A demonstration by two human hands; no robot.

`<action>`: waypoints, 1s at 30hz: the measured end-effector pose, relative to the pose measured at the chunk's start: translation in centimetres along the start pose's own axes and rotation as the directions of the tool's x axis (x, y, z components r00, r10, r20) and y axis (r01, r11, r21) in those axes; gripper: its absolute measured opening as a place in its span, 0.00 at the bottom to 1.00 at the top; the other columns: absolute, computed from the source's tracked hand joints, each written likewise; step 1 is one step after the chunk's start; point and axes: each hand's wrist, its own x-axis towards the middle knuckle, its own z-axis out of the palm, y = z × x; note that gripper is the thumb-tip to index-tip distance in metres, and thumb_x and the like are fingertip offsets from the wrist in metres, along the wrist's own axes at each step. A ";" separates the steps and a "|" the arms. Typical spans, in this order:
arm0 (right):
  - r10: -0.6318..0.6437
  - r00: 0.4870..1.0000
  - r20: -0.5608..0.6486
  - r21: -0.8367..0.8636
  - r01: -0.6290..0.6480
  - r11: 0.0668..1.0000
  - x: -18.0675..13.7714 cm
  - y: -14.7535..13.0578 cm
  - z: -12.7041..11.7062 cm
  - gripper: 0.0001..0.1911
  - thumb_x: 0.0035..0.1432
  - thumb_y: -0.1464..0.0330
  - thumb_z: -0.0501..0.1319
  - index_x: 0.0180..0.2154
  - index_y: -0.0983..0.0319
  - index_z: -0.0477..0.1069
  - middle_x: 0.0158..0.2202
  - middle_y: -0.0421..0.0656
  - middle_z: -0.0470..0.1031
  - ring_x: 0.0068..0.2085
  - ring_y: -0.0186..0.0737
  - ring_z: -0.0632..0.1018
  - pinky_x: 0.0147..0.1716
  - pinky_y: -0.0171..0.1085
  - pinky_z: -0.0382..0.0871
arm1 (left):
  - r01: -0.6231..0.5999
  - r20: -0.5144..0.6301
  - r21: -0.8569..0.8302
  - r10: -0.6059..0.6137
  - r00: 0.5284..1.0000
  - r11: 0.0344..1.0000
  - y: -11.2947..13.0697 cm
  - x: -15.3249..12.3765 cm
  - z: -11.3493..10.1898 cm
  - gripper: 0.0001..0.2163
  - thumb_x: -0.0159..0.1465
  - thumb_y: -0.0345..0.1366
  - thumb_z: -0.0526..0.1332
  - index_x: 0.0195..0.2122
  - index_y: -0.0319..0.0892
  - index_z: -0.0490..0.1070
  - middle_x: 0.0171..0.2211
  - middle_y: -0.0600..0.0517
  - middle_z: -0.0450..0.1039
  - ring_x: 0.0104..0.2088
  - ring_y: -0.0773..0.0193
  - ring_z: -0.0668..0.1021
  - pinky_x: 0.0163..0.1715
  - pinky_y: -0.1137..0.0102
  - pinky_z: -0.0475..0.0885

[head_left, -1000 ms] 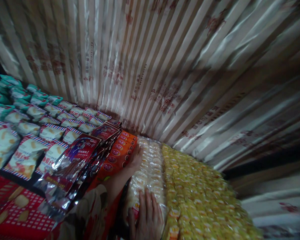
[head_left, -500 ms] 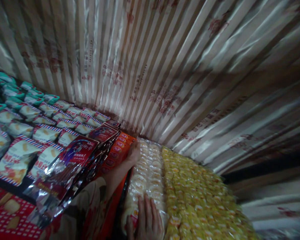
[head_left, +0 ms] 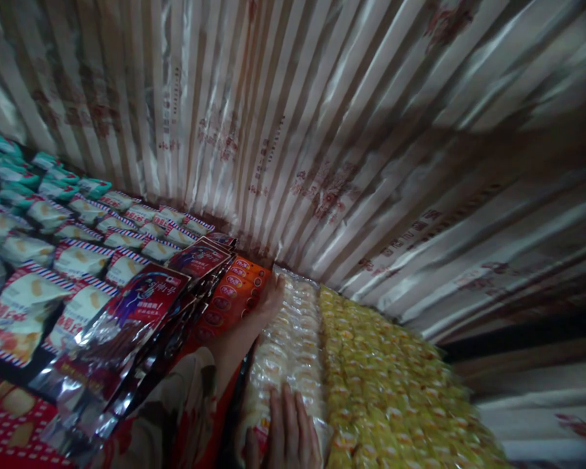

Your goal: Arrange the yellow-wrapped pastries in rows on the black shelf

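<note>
A long clear plastic bag of pale, round packed pieces (head_left: 293,345) lies lengthwise in front of me. My left hand (head_left: 272,294) reaches to its far left edge; the fingers are dim and mostly hidden, so their grip does not show. Flat on the near end of the same bag rests my right hand (head_left: 289,430), with its fingers stretched out and slightly apart. A small red label shows beside its thumb. Orange-red packets (head_left: 239,286) lie just left of the bag, partly covered by my left forearm.
Dark red shiny packets (head_left: 141,306) overlap at the left, beyond them rows of white snack bags (head_left: 83,257) and green bags (head_left: 14,172). Many small yellow-wrapped pieces (head_left: 390,384) fill the right side. A pleated printed plastic curtain (head_left: 273,130) hangs along the back.
The view has shifted slightly, so the packets at the left sit a little further left. My left hand sits slightly further right and higher at the bag's far edge; my right hand stays flat.
</note>
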 end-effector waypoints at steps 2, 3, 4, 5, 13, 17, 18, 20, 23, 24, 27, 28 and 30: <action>0.003 1.000 0.017 0.014 -0.003 1.000 0.1 -0.1 -0.2 0.35 0.56 0.54 0.50 0.62 0.62 0.49 0.48 0.54 0.71 0.52 0.58 0.68 0.45 0.52 0.62 | -0.010 0.015 0.010 0.010 1.000 1.000 0.0 0.2 0.2 0.21 0.64 0.43 0.45 0.52 0.39 0.65 0.57 0.46 0.62 0.60 0.64 0.60 0.59 0.71 0.51; 0.004 1.000 0.025 0.021 -0.005 1.000 0.2 -0.1 -0.3 0.35 0.56 0.54 0.50 0.62 0.61 0.50 0.48 0.53 0.70 0.52 0.58 0.68 0.45 0.52 0.61 | -0.013 0.023 0.016 0.012 1.000 1.000 0.0 0.3 0.3 0.21 0.64 0.43 0.45 0.52 0.39 0.65 0.57 0.46 0.62 0.60 0.64 0.60 0.60 0.71 0.50; 0.006 1.000 0.030 0.027 -0.007 1.000 0.3 -0.1 -0.3 0.35 0.56 0.55 0.50 0.62 0.61 0.50 0.49 0.53 0.70 0.52 0.57 0.68 0.45 0.52 0.61 | -0.012 0.029 0.023 0.011 1.000 1.000 0.0 0.4 0.3 0.21 0.64 0.43 0.45 0.52 0.39 0.65 0.57 0.46 0.62 0.60 0.63 0.60 0.60 0.71 0.50; 0.008 0.999 0.033 0.029 -0.009 1.000 0.4 -0.2 -0.4 0.34 0.56 0.55 0.50 0.62 0.61 0.50 0.49 0.53 0.70 0.53 0.57 0.68 0.46 0.51 0.61 | -0.008 0.033 0.030 0.007 0.999 1.000 0.0 0.5 0.3 0.21 0.64 0.42 0.45 0.52 0.39 0.65 0.57 0.46 0.62 0.60 0.63 0.60 0.60 0.70 0.50; -0.003 1.000 0.016 0.014 0.003 1.000 0.3 -0.2 -0.4 0.35 0.56 0.55 0.50 0.62 0.62 0.50 0.47 0.54 0.71 0.51 0.57 0.69 0.44 0.51 0.62 | 0.027 0.060 0.062 -0.030 0.998 0.998 0.6 0.6 -0.3 0.22 0.66 0.43 0.41 0.49 0.37 0.68 0.54 0.44 0.66 0.56 0.60 0.67 0.56 0.69 0.58; -0.006 1.000 -0.013 -0.003 0.006 1.000 0.3 -0.1 -0.2 0.34 0.56 0.54 0.49 0.61 0.61 0.51 0.47 0.53 0.71 0.51 0.56 0.69 0.45 0.51 0.62 | 0.062 0.049 0.086 -0.067 0.997 0.994 1.3 0.6 -0.4 0.22 0.66 0.42 0.41 0.46 0.37 0.70 0.50 0.42 0.70 0.53 0.58 0.70 0.54 0.69 0.60; -0.007 1.000 -0.019 -0.003 0.007 1.000 0.4 -0.1 -0.2 0.34 0.56 0.54 0.49 0.61 0.61 0.51 0.47 0.53 0.71 0.50 0.56 0.70 0.45 0.51 0.62 | 0.068 0.042 0.090 -0.072 0.997 0.994 1.4 0.6 -0.3 0.22 0.66 0.42 0.41 0.45 0.37 0.70 0.50 0.42 0.70 0.53 0.58 0.70 0.54 0.69 0.60; -0.011 1.000 -0.023 0.003 0.011 1.000 0.5 -0.1 -0.3 0.34 0.56 0.54 0.49 0.61 0.62 0.51 0.46 0.53 0.72 0.50 0.56 0.70 0.44 0.51 0.62 | 0.073 0.029 0.099 -0.076 0.997 0.992 1.3 0.7 0.0 0.21 0.66 0.40 0.41 0.45 0.37 0.70 0.50 0.43 0.70 0.53 0.58 0.70 0.54 0.69 0.60; -0.010 1.000 0.000 0.013 0.010 1.000 0.8 -0.3 -0.6 0.35 0.56 0.55 0.50 0.62 0.62 0.49 0.47 0.54 0.71 0.51 0.57 0.69 0.44 0.51 0.62 | 0.075 0.017 0.123 -0.077 0.997 0.990 1.0 0.8 0.4 0.19 0.66 0.40 0.42 0.46 0.39 0.69 0.51 0.46 0.69 0.54 0.61 0.68 0.55 0.70 0.58; -0.007 1.000 0.014 0.013 0.007 1.000 0.9 -0.4 -0.8 0.35 0.56 0.55 0.50 0.62 0.62 0.49 0.47 0.54 0.71 0.51 0.57 0.68 0.44 0.51 0.62 | 0.078 0.016 0.137 -0.081 0.997 0.988 0.9 0.9 0.5 0.19 0.66 0.40 0.42 0.46 0.40 0.69 0.52 0.47 0.69 0.54 0.61 0.68 0.56 0.71 0.58; 0.007 0.999 0.052 0.003 -0.007 1.000 1.0 -0.5 -1.2 0.35 0.56 0.55 0.50 0.62 0.63 0.47 0.49 0.54 0.70 0.52 0.57 0.67 0.45 0.52 0.61 | 0.096 0.014 0.198 -0.100 0.995 0.976 1.0 1.1 0.7 0.21 0.66 0.42 0.41 0.45 0.41 0.70 0.51 0.45 0.69 0.54 0.60 0.69 0.55 0.70 0.59; 0.009 0.998 0.058 0.000 -0.009 1.000 1.0 -0.6 -1.2 0.35 0.57 0.55 0.50 0.62 0.63 0.47 0.49 0.54 0.69 0.52 0.57 0.67 0.45 0.52 0.61 | 0.103 0.015 0.225 -0.109 0.994 0.969 1.2 1.2 0.7 0.22 0.66 0.42 0.40 0.45 0.39 0.70 0.50 0.44 0.70 0.53 0.59 0.69 0.54 0.70 0.60; 0.009 0.998 0.064 -0.002 -0.009 1.000 0.9 -0.6 -1.3 0.35 0.57 0.55 0.49 0.62 0.63 0.47 0.49 0.54 0.70 0.52 0.57 0.68 0.45 0.52 0.61 | 0.109 0.020 0.290 -0.120 0.993 0.951 1.7 1.3 0.6 0.24 0.66 0.43 0.39 0.44 0.36 0.71 0.48 0.40 0.71 0.52 0.56 0.71 0.52 0.68 0.62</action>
